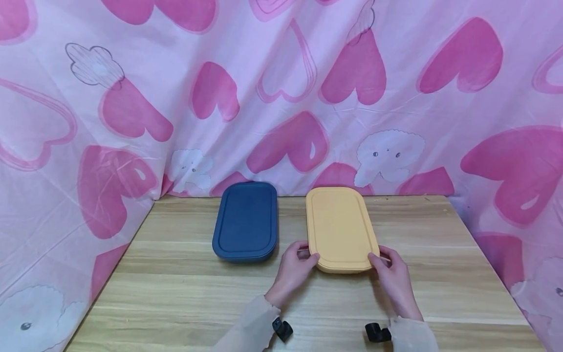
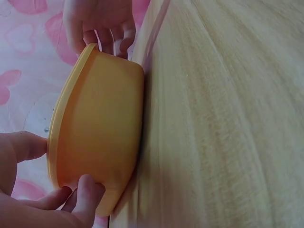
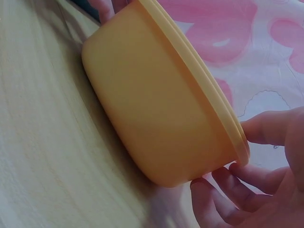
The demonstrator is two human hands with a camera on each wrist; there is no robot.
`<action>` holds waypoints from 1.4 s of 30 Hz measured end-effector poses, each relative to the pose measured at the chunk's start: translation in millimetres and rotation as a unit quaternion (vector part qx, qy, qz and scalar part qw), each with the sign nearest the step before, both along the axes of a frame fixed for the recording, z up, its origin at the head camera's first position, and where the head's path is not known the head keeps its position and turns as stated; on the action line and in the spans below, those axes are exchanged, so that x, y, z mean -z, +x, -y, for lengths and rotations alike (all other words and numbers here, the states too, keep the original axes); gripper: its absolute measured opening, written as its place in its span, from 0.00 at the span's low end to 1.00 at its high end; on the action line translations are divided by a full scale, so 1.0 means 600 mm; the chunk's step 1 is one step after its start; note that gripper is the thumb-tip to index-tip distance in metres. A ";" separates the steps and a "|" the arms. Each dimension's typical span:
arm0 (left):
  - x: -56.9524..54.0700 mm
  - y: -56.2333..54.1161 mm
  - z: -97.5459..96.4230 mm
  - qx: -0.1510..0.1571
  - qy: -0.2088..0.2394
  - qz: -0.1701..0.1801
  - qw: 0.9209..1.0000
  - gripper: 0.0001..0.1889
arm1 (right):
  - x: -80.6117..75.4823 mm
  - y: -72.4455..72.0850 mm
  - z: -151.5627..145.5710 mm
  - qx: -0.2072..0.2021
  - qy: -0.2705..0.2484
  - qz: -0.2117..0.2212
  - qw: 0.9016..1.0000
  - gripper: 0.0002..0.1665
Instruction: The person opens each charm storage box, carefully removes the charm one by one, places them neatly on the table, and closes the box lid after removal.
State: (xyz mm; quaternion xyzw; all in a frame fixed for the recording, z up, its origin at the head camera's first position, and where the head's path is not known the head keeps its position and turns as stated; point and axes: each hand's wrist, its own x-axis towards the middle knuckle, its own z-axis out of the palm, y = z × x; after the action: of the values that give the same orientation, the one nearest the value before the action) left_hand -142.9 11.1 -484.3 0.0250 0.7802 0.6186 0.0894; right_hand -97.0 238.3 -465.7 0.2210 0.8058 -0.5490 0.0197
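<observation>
Yellow and lidded, a container (image 1: 340,230) sits right of centre in the head view, on or just above the wooden worktop (image 1: 176,298), with the left hand (image 1: 293,268) and right hand (image 1: 394,275) pinching its near corners between thumb and fingers. Just left of centre, a blue lidded box (image 1: 246,222) rests; pink heart-printed cloth (image 1: 246,44) fills the upper frame.
</observation>
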 end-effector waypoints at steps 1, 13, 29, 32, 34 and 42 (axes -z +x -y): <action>0.000 0.000 0.000 0.000 -0.005 -0.005 1.000 0.21 | 0.000 0.000 0.000 -0.001 0.001 0.000 1.000 0.35; -0.006 0.001 0.003 0.015 -0.015 -0.037 0.999 0.21 | -0.005 -0.001 -0.001 -0.007 0.001 0.000 1.000 0.35; -0.013 0.005 0.005 0.025 -0.048 -0.090 0.994 0.22 | -0.015 -0.001 -0.001 -0.005 0.000 -0.006 1.000 0.34; -0.015 0.004 0.005 0.027 -0.046 -0.088 0.995 0.23 | -0.017 -0.001 -0.001 -0.002 -0.002 -0.009 1.000 0.34; -0.018 0.004 0.005 0.028 -0.047 -0.079 0.995 0.23 | -0.019 -0.002 -0.001 0.002 -0.001 -0.009 1.000 0.35; -0.022 0.001 0.008 0.030 -0.056 -0.067 0.996 0.23 | -0.026 -0.001 0.000 0.009 0.005 -0.012 1.000 0.37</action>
State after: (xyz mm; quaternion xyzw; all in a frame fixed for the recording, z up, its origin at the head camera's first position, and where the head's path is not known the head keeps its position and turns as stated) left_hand -142.5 6.1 -471.0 0.0844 0.8170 0.5677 0.0563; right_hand -97.9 238.1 -450.3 0.2217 0.8069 -0.5475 0.0036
